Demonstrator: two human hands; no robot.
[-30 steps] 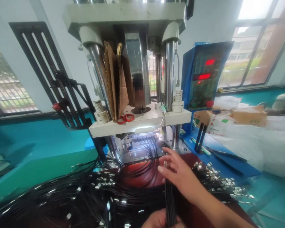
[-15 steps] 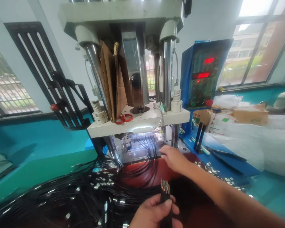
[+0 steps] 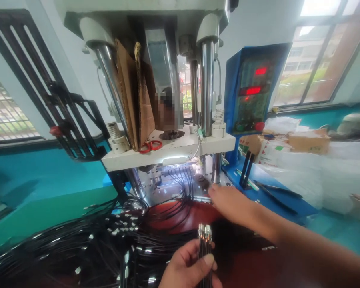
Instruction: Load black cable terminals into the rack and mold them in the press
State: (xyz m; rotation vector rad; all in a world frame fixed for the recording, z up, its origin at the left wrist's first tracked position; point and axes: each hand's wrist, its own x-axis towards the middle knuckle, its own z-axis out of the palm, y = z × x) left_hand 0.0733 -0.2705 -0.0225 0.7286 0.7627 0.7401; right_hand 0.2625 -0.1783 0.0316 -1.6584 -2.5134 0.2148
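My left hand (image 3: 189, 266) is closed around a bundle of black cables (image 3: 205, 250) with silver metal connectors at their upper ends. It is low in the middle of the view, over the dark red surface. My right hand (image 3: 228, 202) is at the front right of the press's metal base plate (image 3: 205, 182), below a steel post. Its thumb side shows, but the fingers are hidden, so I cannot see what it touches. Several black cables (image 3: 187, 186) run from a lit mould (image 3: 172, 176) on the plate toward the front.
A big heap of black cables (image 3: 87, 244) with metal ends lies at left. Red-handled scissors (image 3: 150, 147) and cardboard (image 3: 144, 116) rest on the press's white platen (image 3: 132, 160). Right are a blue control box (image 3: 249, 88), black tweezers (image 3: 276, 196) on a blue surface and white bags (image 3: 300, 176).
My right hand has moved to the right along the plate's front, and its arm now covers the loose connectors there. The bundle in my left hand has turned slightly, showing its connectors more clearly.
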